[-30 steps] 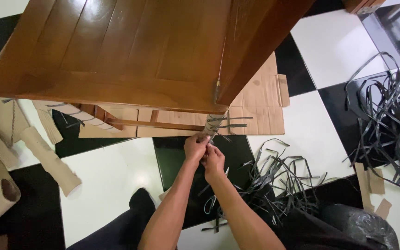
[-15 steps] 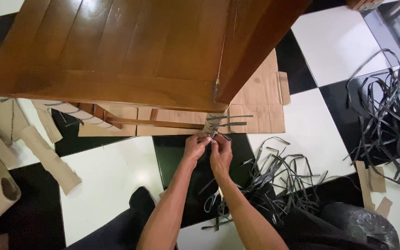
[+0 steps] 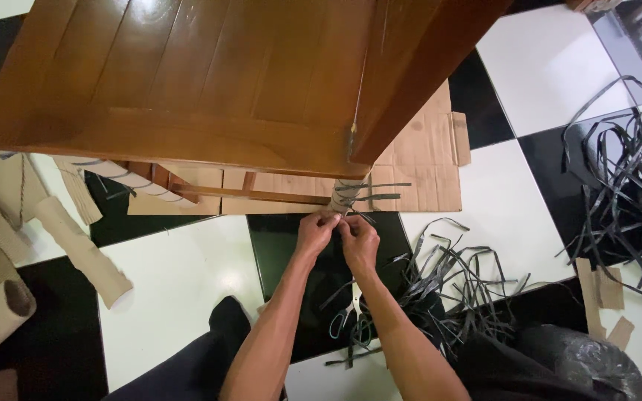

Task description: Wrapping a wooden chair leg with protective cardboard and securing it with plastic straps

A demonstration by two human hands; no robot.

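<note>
Under the wooden table's (image 3: 187,82) corner, the left hand (image 3: 315,232) and right hand (image 3: 360,241) pinch a black strap (image 3: 369,197) binding the cardboard-wrapped leg (image 3: 342,197). Both hands' fingers are closed on the strap at the leg's base. Scissors (image 3: 347,315) lie on the floor below.

1. Bright, even indoor light falls from above me.
2. Glare streaks the glossy wooden tabletop (image 3: 187,74) at the upper left of the frame.
3. White floor tiles (image 3: 180,289) shine softly; under the table it is shadowed.
4. Focus is sharp at centre; edges bend slightly outward.
</note>
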